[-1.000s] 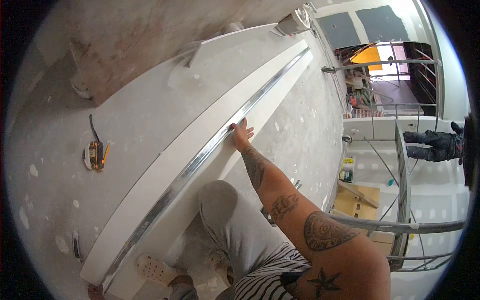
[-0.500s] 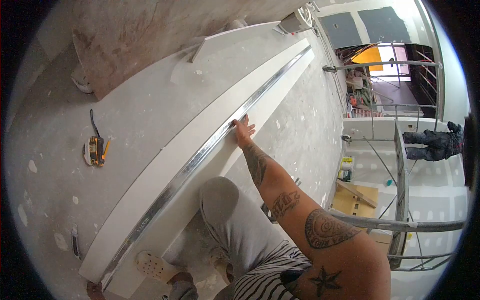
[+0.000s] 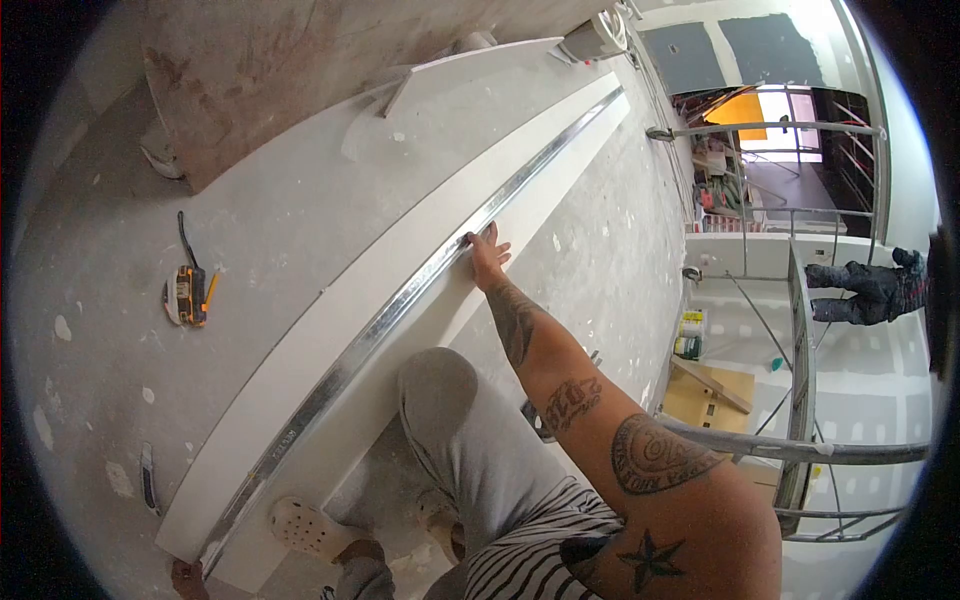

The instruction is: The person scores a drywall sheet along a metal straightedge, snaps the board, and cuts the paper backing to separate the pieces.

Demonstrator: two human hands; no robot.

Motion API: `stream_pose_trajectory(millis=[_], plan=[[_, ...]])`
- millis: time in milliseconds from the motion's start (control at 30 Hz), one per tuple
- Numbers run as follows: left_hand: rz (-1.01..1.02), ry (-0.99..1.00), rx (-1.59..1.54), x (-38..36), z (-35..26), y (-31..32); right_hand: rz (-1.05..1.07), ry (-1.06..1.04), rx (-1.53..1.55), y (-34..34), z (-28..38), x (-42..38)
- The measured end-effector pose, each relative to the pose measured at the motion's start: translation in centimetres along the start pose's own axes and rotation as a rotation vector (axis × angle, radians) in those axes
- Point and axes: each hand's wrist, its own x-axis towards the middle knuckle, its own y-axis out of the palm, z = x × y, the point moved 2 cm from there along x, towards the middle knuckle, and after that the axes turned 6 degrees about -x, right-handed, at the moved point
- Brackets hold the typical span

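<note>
A long shiny metal straightedge [image 3: 375, 327] lies lengthwise along a long white board [image 3: 330, 310] on the floor. My right hand [image 3: 489, 258] is at the middle of the straightedge, thumb and forefinger on the metal and the other fingers spread over the board. At the lower left, my left hand [image 3: 188, 578] touches the near end of the board and straightedge. It is dark and partly cut off by the frame edge, so its grip is hidden. My bent knee [image 3: 438, 385] is beside the board.
A tape measure [image 3: 186, 297] and a utility knife [image 3: 149, 480] lie on the floor to the left. Another board piece [image 3: 470, 68] and a bucket [image 3: 597, 38] are at the far end. Metal scaffolding [image 3: 800, 360] stands at right, with a person [image 3: 865, 288] beyond it.
The view has shifted very slightly. My right hand stays at the same place on the straightedge, its fingers a little changed in pose.
</note>
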Motion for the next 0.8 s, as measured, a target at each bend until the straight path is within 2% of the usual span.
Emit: stream_pose_trajectory(millis=[67,200,267,367,500,567,700,800], plan=[[0.082,-0.043,-0.133,0.0,0.1,0.0,0.013,-0.004,0.001,0.0,0.0,0.0],[0.010,0.019,-0.169,-0.1,0.1,0.3,0.019,-0.010,0.000,-0.2,0.3,-0.5],[-0.009,0.150,0.124,-0.2,-0.8,0.0,0.022,-0.028,-0.005,-0.2,0.4,-0.6],[-0.007,0.084,0.146,-0.5,-1.4,-0.2,0.014,-0.045,-0.004,-0.1,0.3,-0.6],[0.032,0.144,0.212,0.1,0.0,-0.4,0.026,-0.043,0.018,-0.2,0.6,-0.9],[-0.014,0.056,-0.026,0.4,1.4,-0.1,0.029,-0.040,0.030,-0.2,0.6,-1.0],[0.014,0.081,-0.002,0.8,2.4,-0.4,0.017,-0.044,0.015,-0.2,0.5,-0.7],[-0.034,0.172,0.006,0.4,2.1,-0.1,0.007,-0.053,0.009,0.0,0.2,-0.3]])
